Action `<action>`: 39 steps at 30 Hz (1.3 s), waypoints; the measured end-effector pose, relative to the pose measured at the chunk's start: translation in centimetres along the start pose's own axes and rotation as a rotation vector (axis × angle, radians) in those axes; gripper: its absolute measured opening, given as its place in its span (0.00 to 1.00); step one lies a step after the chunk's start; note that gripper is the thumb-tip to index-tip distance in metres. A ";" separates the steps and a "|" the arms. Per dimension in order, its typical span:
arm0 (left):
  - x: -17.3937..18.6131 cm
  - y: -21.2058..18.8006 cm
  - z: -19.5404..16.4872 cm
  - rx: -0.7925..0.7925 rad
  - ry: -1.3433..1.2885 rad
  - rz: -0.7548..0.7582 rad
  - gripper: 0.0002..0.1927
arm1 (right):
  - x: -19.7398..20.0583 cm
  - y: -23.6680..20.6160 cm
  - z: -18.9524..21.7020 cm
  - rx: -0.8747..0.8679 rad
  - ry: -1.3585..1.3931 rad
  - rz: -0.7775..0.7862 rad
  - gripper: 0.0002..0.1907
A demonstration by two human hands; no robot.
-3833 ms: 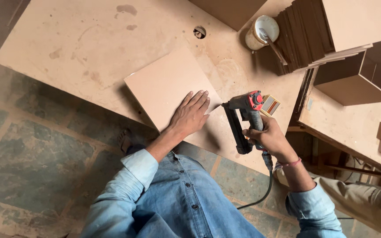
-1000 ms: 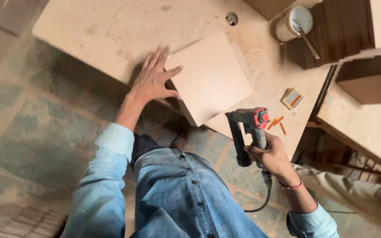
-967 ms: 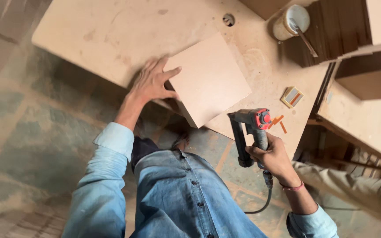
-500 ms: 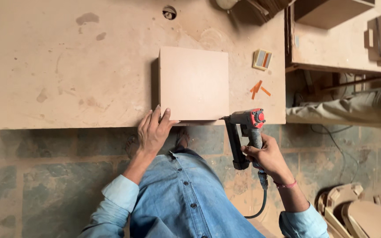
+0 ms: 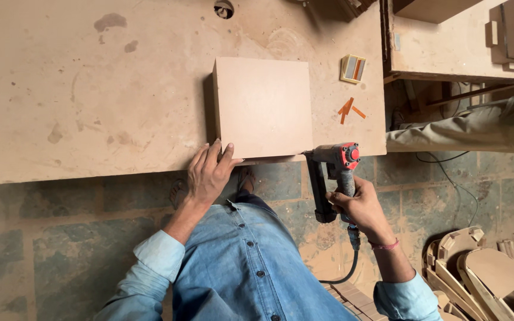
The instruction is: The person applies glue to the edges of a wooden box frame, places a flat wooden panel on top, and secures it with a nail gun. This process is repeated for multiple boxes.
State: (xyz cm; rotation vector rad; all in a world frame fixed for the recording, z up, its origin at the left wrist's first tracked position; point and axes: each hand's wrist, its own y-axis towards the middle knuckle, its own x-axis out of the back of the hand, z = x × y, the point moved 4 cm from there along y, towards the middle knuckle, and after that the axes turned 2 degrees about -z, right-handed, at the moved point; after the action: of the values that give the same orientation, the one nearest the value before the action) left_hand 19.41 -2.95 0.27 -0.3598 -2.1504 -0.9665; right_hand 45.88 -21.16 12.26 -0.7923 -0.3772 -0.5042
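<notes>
Pale brown fibreboard makes up the square box (image 5: 263, 107) that we steady on the dusty workbench (image 5: 90, 89): our left hand (image 5: 208, 172) lies flat, fingers spread, on its near edge. Just right of that hand, our right hand (image 5: 361, 208) is wrapped tight around the grey, red-capped nail gun (image 5: 333, 172), its nose touching the box's near right corner.

Blue denim shirt (image 5: 251, 267) — buttoned, cuffed sleeves — red wristband (image 5: 383, 244).

Square tan wooden box (image 5: 263, 107) flat on worktop (image 5: 90, 89), at near edge. Grey nail gun with red cap (image 5: 335, 172) upright, nose touching box's near right corner.
</notes>
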 end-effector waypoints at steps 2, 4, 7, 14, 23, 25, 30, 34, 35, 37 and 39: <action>0.0 0.0 0.1 -0.005 -0.009 0.009 0.22 | 0.0 0.0 0.0 -0.058 -0.027 -0.008 0.12; 0.1 0.0 0.3 -0.008 -0.019 0.011 0.21 | -0.1 -0.3 0.4 -0.046 -0.031 -0.003 0.14; 0.2 -0.1 0.9 0.007 -0.081 0.015 0.21 | -0.9 -0.9 1.4 -0.011 -0.045 0.015 0.12; 0.2 -0.6 3.1 0.069 -0.275 0.020 0.18 | -5.3 -1.9 4.2 0.017 -0.012 0.129 0.19; 0.3 -0.9 4.3 0.043 -0.335 0.071 0.18 | -7.1 -2.4 5.3 0.026 -0.086 0.078 0.13; 0.6 -0.8 4.6 0.038 -0.369 0.107 0.17 | -7.3 -2.7 5.3 -0.032 -0.079 0.057 0.13; 2.1 -0.6 5.6 0.023 -0.433 0.231 0.25 | -8.7 -3.4 6.0 -0.047 -0.058 0.029 0.11; 2.4 -0.6 6.1 0.039 -0.445 0.321 0.35 | -11.2 -3.6 7.1 0.022 -0.079 0.080 0.10; 2.4 -0.6 6.3 0.043 -0.446 0.334 0.35 | -11.9 -3.7 7.4 0.049 -0.076 0.101 0.11; 2.1 -0.8 6.4 0.032 -0.440 0.337 0.35 | -13.0 -4.0 7.9 0.047 -0.079 0.127 0.16; 1.8 -0.9 6.6 0.020 -0.432 0.329 0.34 | -13.7 -4.2 8.4 0.041 -0.082 0.133 0.20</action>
State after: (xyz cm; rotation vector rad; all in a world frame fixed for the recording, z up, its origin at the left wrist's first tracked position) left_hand 14.33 1.19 -1.88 -0.9529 -2.3732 -0.7238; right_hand 31.21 -13.49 13.26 -0.7944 -0.4062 -0.3393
